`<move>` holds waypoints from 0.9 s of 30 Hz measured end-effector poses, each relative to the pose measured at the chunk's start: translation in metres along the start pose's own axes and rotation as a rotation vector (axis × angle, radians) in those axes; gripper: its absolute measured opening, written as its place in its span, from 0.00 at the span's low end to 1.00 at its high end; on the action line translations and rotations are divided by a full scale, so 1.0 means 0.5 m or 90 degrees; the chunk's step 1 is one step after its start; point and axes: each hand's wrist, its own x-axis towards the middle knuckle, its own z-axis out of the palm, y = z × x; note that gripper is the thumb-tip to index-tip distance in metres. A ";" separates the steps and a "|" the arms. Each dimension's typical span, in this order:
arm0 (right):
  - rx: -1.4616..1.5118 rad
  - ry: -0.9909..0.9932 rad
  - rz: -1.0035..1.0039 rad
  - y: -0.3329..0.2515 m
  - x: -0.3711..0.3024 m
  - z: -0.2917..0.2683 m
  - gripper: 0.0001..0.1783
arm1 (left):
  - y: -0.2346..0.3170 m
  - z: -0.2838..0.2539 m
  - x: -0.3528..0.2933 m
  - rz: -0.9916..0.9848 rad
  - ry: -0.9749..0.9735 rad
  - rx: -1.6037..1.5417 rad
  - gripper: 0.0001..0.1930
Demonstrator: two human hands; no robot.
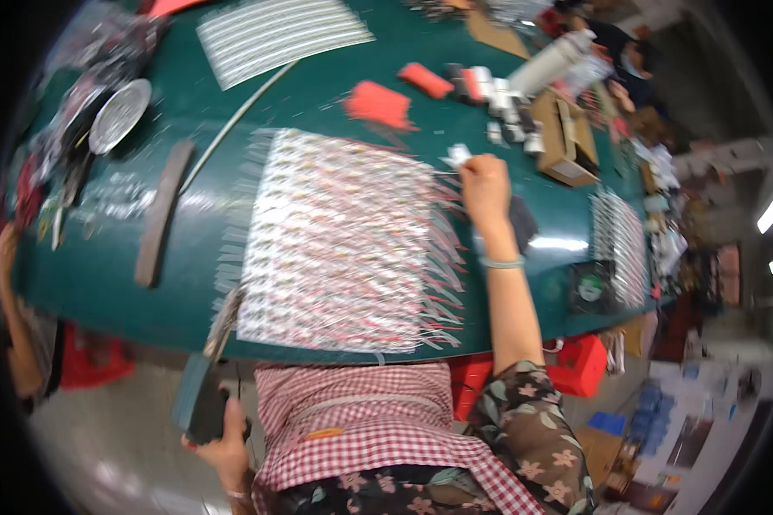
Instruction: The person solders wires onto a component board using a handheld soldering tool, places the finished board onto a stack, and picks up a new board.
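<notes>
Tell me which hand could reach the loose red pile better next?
Probably the right hand: it's nearer the red pile. The left hand is farther away and holds a teal-and-black tool.

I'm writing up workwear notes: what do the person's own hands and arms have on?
Both hands, left and right, are ungloved. A pale greenish band circles the right wrist; a thin light band shows at the left. The right sleeve is dark with pinkish flowers, stopping near the elbow. The left sleeve can't be made out.
</notes>
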 end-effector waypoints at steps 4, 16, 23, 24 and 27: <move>-0.044 0.021 0.016 -0.032 -0.008 0.082 0.03 | -0.091 -0.078 0.028 0.003 -0.027 0.106 0.18; -0.117 0.038 -0.028 -0.016 -0.006 0.056 0.07 | -0.038 -0.044 0.042 -0.089 -0.026 0.222 0.17; -0.121 0.001 -0.087 -0.013 0.014 0.064 0.07 | -0.030 -0.038 0.020 -0.042 -0.026 0.084 0.14; -0.100 0.007 -0.092 -0.012 0.011 0.055 0.07 | -0.072 -0.041 0.030 0.020 -0.008 0.008 0.18; -0.054 0.003 -0.027 0.002 -0.004 0.033 0.09 | -0.083 -0.030 0.026 -0.006 0.006 -0.038 0.16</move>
